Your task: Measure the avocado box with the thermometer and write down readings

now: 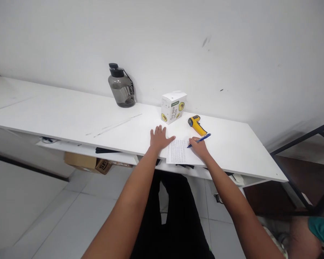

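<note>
My right hand is closed around a blue pen, its tip at the paper. Rows of handwriting fill the left part of the white sheet of paper, whose lower edge hangs over the table's front edge. With fingers spread, my left hand lies flat on the table, its thumb at the sheet's upper left corner. Behind the hands stands a white box with avocado pictures. A yellow infrared thermometer lies just beyond my right hand.
A large grey water bottle stands by the wall on the long white table. Below is a shelf with a cardboard box under it. At right are a dark metal frame and part of another person.
</note>
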{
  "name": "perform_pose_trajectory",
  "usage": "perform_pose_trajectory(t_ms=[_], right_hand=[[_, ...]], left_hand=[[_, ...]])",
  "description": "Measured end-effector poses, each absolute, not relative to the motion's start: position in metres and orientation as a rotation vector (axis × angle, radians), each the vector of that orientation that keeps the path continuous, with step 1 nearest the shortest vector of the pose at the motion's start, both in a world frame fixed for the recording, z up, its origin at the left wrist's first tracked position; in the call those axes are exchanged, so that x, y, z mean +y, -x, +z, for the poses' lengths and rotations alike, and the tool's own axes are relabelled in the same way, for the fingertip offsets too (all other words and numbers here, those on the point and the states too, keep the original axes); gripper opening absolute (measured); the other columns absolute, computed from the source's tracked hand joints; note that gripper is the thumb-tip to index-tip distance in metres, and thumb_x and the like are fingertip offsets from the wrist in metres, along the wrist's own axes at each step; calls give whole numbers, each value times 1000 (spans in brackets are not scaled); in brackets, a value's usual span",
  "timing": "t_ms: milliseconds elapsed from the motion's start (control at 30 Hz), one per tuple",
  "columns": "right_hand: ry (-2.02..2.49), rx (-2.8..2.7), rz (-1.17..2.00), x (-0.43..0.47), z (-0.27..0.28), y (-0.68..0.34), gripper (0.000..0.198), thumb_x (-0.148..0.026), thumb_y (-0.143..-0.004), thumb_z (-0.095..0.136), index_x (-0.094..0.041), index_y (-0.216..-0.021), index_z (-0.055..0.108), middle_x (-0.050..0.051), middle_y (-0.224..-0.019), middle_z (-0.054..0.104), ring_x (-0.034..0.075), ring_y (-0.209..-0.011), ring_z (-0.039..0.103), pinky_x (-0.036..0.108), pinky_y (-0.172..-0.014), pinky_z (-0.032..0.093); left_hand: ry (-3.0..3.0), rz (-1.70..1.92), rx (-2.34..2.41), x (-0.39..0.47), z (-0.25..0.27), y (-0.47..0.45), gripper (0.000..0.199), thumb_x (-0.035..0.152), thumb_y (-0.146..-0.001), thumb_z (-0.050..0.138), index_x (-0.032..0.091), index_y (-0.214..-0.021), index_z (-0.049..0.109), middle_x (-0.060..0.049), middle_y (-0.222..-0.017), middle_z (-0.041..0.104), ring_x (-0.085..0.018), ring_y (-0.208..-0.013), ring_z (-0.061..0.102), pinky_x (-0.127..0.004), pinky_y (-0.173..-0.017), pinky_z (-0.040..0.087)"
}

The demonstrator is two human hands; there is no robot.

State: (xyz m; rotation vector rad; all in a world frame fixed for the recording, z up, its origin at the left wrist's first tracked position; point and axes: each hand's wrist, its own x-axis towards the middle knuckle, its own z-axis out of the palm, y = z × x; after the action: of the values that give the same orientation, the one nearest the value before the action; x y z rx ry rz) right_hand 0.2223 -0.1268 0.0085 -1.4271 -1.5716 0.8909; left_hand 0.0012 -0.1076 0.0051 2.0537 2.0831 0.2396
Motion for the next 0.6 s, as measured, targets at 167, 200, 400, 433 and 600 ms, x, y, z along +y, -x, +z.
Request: perform_pose_trajectory(t_ms=[167, 200, 400, 433, 600], right_hand=[[1446, -1524, 847, -125, 7, -223, 33, -47, -79, 53, -24, -55, 57, 0, -60, 55, 20, -72, 53, 32, -72, 43], [1448, -1527, 842, -125, 6, -224, 34, -47, -79, 53, -24, -56, 56, 0, -60, 55, 20, -72, 52, 32, -71, 43], [1419, -1542, 833, -124, 4, -224, 35, -49, -82, 54, -23, -58, 58, 0, -62, 56, 19, -73, 53, 33, -73, 43], [1420, -1541, 837, -124, 4, -224, 36, -50, -82, 54, -23, -59, 59, -1, -62, 56, 19, -72, 53, 33, -73, 43], [1427, -1549, 857, -126, 5, -224, 39, -53, -85, 55, -23, -61, 59, -2, -56, 51, 19, -66, 51, 33, -69, 41]], left_hand=[[-2053, 243, 2090, -108, 5, -1, 96, 78, -90, 29, 15, -163, 26, -13, -173, 13, -31, -161, 7, -54, -129, 8], [-2053, 243, 2089, -108, 4, -1, 96, 78, -90, 29, 15, -163, 25, -13, -173, 13, -31, -161, 7, -54, -129, 8], [-2062, 248, 2086, -107, 3, -1, 97, 79, -90, 29, 15, -163, 25, -13, -172, 13, -31, -161, 7, -55, -129, 8], [-2062, 245, 2087, -107, 3, -1, 97, 79, -90, 29, 15, -163, 25, -13, -172, 13, -31, -161, 7, -55, -129, 8], [-2056, 242, 2076, -109, 7, -2, 97, 78, -90, 29, 14, -162, 26, -14, -172, 13, -32, -161, 7, -54, -129, 8]])
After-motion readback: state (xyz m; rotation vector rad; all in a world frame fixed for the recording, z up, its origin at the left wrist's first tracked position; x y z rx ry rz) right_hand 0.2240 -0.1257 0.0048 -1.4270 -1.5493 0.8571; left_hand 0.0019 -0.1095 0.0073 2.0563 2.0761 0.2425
